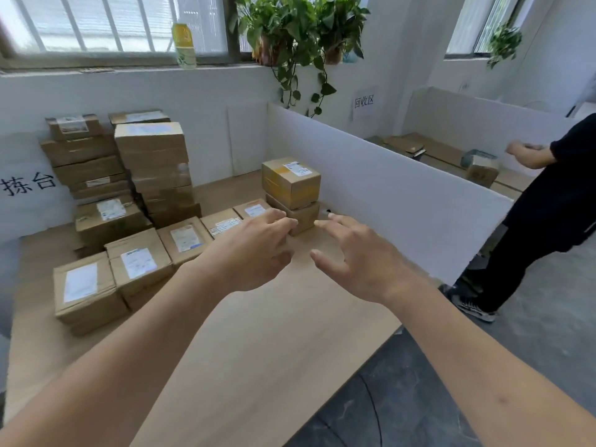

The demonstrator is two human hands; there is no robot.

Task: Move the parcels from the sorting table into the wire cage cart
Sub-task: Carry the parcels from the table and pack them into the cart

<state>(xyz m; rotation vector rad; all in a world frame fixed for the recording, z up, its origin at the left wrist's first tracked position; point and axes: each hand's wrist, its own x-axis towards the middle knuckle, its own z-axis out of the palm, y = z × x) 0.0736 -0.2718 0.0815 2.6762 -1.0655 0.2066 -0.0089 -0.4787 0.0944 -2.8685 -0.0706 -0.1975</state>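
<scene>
Landmark: white divider (387,201) running along the table's right edge.

Left hand (254,250) hovers over the wooden table (258,350), just left of the divider's near half; fingers loosely curled, medium spread, holding nothing. Right hand (358,256) is beside it, closer to the divider; fingers spread wide, holding nothing.

Small box stack (292,191), two high, sits against the divider just beyond both hands; fingertips near the lower box, contact: cannot tell.

Row of labelled boxes (142,262) runs left of the stack, away from the divider. Taller box piles (151,166) are further left, at the back wall.

Beyond the divider: second person in dark clothes (541,214), flattened cardboard (419,146). Plants (290,30) on the sill behind the divider's far end.
</scene>
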